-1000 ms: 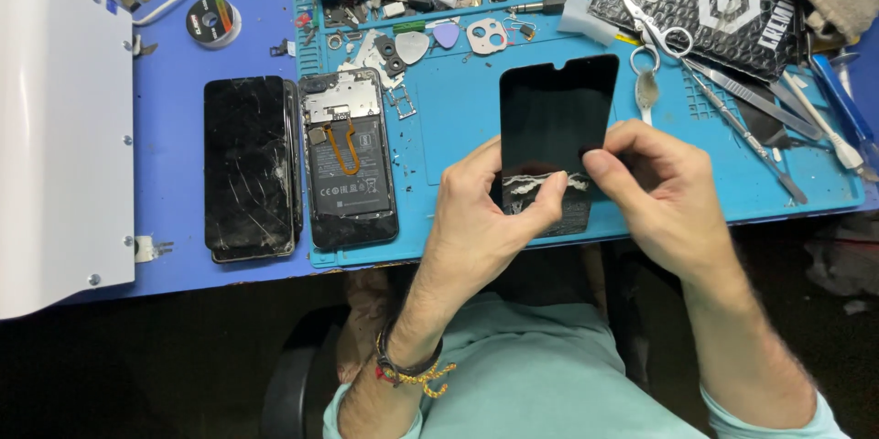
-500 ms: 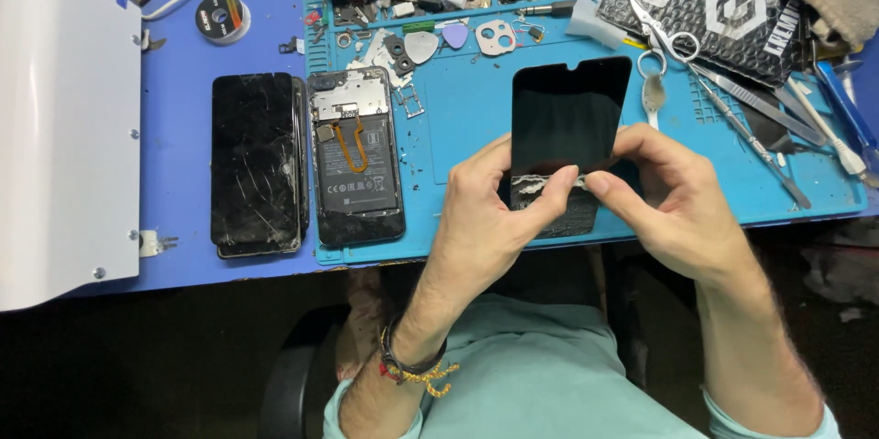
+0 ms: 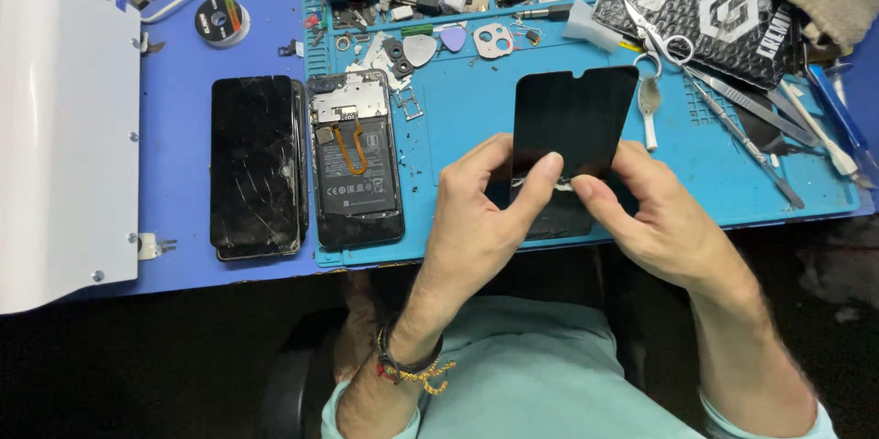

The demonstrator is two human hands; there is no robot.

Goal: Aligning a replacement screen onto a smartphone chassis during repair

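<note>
The replacement screen [image 3: 575,119] is plain glossy black. The work mat [image 3: 458,155] under it is bright turquoise, on a deeper blue table [image 3: 183,45]. The cracked screen [image 3: 254,164] is black, webbed with pale scratches. The opened phone [image 3: 355,160] shows a dark grey battery, silver shielding and an orange ribbon cable. The bubble pouch [image 3: 705,9] is black with a white emblem. The machine panel [image 3: 64,128] is white. The shirt [image 3: 540,375] is pale mint; the wrist cord [image 3: 412,368] is red, yellow and dark.

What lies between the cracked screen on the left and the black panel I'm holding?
In the head view, the opened phone with its battery exposed lies between the cracked screen and the black panel.
</note>
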